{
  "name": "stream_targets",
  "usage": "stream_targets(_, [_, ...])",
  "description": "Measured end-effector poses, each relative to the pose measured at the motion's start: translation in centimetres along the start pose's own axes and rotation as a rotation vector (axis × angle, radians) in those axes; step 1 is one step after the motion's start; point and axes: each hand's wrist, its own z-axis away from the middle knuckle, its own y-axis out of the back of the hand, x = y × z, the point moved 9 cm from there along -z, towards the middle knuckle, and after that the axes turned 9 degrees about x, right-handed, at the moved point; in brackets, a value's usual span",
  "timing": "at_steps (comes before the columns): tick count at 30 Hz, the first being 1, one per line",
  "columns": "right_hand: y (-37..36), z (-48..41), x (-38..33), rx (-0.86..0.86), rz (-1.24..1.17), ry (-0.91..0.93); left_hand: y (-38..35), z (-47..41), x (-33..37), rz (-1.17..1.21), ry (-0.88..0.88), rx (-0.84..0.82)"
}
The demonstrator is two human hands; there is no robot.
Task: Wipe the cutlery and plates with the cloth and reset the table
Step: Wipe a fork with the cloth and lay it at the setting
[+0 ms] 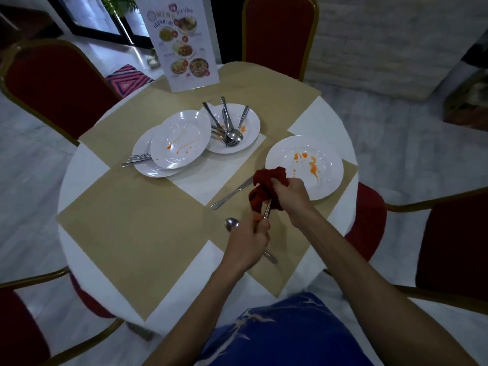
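A round desk (126, 233) with dirty plates (328, 165) stands among red chairs (52, 88). The left hand (247, 243) has its fingers curled round a cutlery piece (267, 211). The right hand (291, 196) squeezes the red cloth (266, 184).

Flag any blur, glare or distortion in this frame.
Head view: dim, flat lighting, soft shadows; wide-angle bending curves the chairs at the edges; plates and menu card read sharp; left hand, right hand, red cloth and the gripped utensil look slightly motion-soft; bright floor reflection beside the menu card.
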Motion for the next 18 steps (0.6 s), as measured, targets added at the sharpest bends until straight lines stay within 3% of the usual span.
stream_targets(5, [3.0, -4.2, 1.4, 0.222, 0.126, 0.083, -0.1, 0.0, 0.3, -0.045, -0.021, -0.056])
stream_targets(7, [6.2, -4.9, 0.9, 0.364, 0.073, 0.040, -0.2, 0.7, -0.8, -0.032, 0.009, -0.080])
stream_targets(9, [8.0, -5.2, 0.7, 0.387, 0.010, -0.004, 0.7, 0.6, -2.1, 0.003, 0.056, -0.032])
stream_targets(13, [4.8, -2.2, 1.7, 0.239, 0.049, -0.023, 2.1, -1.0, -2.4, 0.047, 0.071, 0.128])
stream_targets(16, [-0.5, 1.8, 2.3, -0.032, -0.002, -0.014, 0.6, -1.0, -0.9, 0.040, 0.012, 0.099])
stream_targets(18, [-1.7, 2.5, 1.9, -0.063, -0.038, 0.020, -0.4, -0.4, -0.7, 0.049, -0.014, 0.070])
